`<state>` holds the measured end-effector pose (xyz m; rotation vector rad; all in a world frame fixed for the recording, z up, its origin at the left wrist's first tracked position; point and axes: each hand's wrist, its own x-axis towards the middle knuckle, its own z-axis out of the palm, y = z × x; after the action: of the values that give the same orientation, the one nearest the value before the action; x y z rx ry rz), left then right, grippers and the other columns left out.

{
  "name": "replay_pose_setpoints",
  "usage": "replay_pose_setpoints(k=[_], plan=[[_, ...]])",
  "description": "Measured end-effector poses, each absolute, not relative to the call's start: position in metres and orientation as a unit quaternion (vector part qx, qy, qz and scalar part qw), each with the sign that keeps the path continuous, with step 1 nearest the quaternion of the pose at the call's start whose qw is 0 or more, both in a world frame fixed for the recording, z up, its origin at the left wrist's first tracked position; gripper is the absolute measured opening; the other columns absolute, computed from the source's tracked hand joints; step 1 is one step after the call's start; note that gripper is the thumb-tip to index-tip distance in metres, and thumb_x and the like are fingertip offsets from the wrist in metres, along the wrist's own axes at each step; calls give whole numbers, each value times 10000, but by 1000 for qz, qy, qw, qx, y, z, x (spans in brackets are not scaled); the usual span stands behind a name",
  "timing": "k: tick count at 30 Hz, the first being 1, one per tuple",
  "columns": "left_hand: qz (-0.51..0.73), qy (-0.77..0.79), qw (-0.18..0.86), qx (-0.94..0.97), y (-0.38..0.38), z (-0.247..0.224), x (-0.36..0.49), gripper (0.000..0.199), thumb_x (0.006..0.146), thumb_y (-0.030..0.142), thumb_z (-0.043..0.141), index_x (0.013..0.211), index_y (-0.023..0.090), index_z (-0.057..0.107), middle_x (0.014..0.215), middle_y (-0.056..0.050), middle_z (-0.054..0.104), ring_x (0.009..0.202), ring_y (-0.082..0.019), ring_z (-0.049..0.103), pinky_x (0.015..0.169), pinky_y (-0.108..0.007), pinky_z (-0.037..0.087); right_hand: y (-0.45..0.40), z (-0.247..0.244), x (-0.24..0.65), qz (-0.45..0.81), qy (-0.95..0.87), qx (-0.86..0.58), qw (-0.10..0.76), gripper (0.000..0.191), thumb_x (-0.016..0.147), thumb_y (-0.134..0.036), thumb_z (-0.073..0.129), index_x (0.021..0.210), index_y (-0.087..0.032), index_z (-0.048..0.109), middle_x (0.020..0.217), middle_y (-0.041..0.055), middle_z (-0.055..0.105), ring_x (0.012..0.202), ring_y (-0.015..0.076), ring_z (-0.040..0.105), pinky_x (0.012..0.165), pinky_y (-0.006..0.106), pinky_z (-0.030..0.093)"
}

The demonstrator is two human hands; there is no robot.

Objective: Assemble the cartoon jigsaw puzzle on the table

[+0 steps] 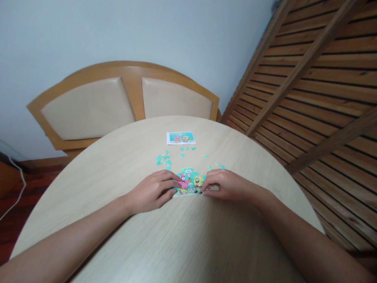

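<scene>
A partly built cartoon jigsaw puzzle (190, 181) lies flat on the round wooden table (182, 243). My left hand (153, 192) rests on the table with its fingertips pressing the puzzle's left edge. My right hand (226, 185) presses the puzzle's right edge, fingers curled; whether a piece sits under them is hidden. Several loose turquoise pieces (163, 159) lie scattered just beyond the puzzle. Farther back lies a small reference picture (180, 138) of the same cartoon.
Two wooden chairs with beige padded backs (123, 104) stand behind the table against a pale wall. A slatted wooden panel (318, 90) leans at the right. A white cable (14, 184) hangs at the far left.
</scene>
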<state>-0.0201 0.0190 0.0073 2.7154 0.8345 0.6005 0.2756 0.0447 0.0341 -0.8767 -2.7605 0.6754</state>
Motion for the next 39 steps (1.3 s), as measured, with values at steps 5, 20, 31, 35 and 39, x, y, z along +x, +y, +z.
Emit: replay_pose_setpoints(k=[5,20,31,35,39], plan=[[261,367,84,889,26,4,-25,246,1007,241,466,1129,220,679,1183,-81,692,1108,-232,635,989,-445,529,44,37,275,224,-924,-300,75,111,894,-186,678,934,-204,780,928,41,757,868,186,689,801,288,475],[177,511,30,841,64,-21,-46,664,993,522,423,1521,126,354,1551,-179,447,1487,-380,319,1181,-580,340,43,35,275,215,-926,-300,80,96,884,-200,684,917,-211,773,914,41,752,856,188,687,796,296,479],[198,448,15,872,55,-10,-40,476,985,334,499,1407,114,479,1352,-172,618,1314,-316,529,1110,-521,432,43,36,276,216,-925,-298,88,100,884,-205,673,918,-217,766,929,40,756,857,185,686,789,291,478],[199,453,-10,869,50,-4,-37,385,973,329,522,1315,155,550,1203,-142,682,1156,-308,619,1028,-527,483,44,34,277,214,-924,-304,85,112,874,-204,681,948,-217,764,932,39,754,859,186,685,791,293,477],[184,473,-46,861,42,2,-36,306,985,350,512,1213,169,607,1105,-120,708,1087,-312,636,976,-519,503,45,33,278,212,-924,-307,88,126,866,-205,684,962,-216,765,932,41,752,857,186,683,788,294,478]])
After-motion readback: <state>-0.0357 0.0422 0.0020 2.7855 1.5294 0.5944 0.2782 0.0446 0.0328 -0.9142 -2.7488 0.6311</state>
